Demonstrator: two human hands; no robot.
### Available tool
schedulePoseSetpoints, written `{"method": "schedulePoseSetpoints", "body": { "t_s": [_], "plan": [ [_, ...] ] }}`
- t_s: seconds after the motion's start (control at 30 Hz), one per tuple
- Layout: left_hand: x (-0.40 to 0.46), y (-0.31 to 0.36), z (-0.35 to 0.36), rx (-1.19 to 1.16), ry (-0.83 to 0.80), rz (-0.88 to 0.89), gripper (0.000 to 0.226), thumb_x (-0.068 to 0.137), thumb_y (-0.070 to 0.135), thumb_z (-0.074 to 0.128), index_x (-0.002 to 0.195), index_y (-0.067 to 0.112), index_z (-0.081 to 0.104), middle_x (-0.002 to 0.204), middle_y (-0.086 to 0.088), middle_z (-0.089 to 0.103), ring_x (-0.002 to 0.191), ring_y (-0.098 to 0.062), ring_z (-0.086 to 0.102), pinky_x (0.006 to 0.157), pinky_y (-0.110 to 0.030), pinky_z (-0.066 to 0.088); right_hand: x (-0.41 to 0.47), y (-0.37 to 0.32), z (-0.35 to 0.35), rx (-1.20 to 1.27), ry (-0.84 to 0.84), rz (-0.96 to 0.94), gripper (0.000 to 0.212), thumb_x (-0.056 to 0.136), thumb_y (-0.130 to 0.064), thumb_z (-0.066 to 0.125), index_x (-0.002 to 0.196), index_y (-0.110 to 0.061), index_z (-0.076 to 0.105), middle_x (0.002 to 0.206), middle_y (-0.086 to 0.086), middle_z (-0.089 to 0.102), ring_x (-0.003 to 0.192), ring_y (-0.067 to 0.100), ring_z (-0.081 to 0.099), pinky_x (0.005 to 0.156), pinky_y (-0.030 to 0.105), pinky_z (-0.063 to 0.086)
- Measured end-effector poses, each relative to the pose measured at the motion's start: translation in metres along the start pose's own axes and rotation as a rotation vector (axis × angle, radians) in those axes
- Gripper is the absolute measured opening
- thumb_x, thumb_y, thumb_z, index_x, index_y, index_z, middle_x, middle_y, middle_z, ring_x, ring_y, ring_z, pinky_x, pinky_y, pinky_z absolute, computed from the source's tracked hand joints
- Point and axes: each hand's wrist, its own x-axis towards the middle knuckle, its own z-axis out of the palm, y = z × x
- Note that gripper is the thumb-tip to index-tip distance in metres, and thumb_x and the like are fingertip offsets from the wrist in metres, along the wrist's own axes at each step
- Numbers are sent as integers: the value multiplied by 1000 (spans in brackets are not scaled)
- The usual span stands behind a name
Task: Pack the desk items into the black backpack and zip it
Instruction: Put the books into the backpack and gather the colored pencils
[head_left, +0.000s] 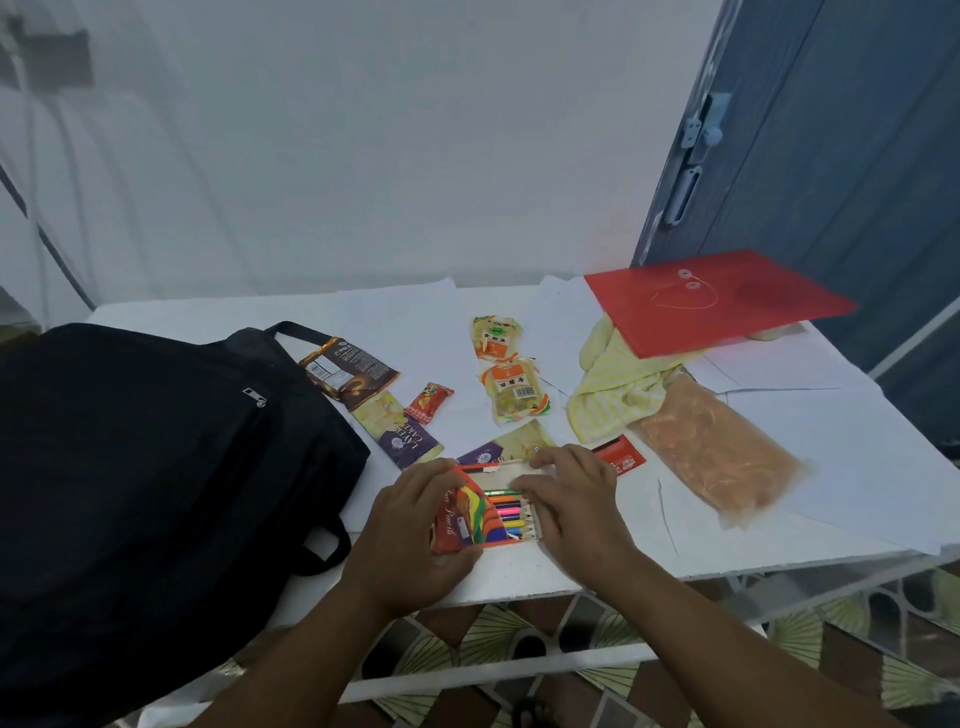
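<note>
A black backpack lies flat on the left of the white desk, its zip pull showing on top. Near the desk's front edge sits an open box of coloured pencils. My left hand grips the box's left end, thumb under the front. My right hand lies over its right end, fingers curled over the pencil tips. Snack packets are scattered behind: a brown packet, a layer cake packet, a small red candy and two orange-yellow pouches.
A red document folder rests on a yellow cloth at the back right. An orange mesh pouch lies right of my hands, a small red card beside it. A blue door stands at the right.
</note>
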Motion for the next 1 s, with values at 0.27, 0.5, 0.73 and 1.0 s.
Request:
{"method": "schedulePoseSetpoints", "body": {
  "t_s": [0.27,0.5,0.73,1.0],
  "plan": [
    [1,3,-1,41,-17,18,62,77,62,67,131,35,54,142,7,49,128,-16,49,100,-36,40,-1,-2,-3,-12,16,88,32,95,-27,48,121,-31,66,124,-7,55,117,15,44,89,34,28],
    [1,5,-2,73,-31,6,63,78,65,65,133,38,50,143,8,46,128,-13,46,100,-33,36,-4,1,0,-31,144,185,33,90,-28,41,90,-18,73,90,-7,66,89,19,53,75,37,35],
    [0,5,-3,47,-13,6,70,75,67,70,133,31,54,141,8,50,126,-10,49,100,-31,47,-3,-5,-2,-69,-22,22,24,94,-45,51,100,-31,70,100,-17,65,98,13,53,83,37,35],
    [-1,9,-4,71,74,35,67,71,68,68,121,26,52,137,1,48,121,-16,48,88,-30,53,10,-15,-4,211,-85,307,35,83,-46,69,117,-41,63,96,-25,62,97,-3,44,87,32,28]
  ]
}}
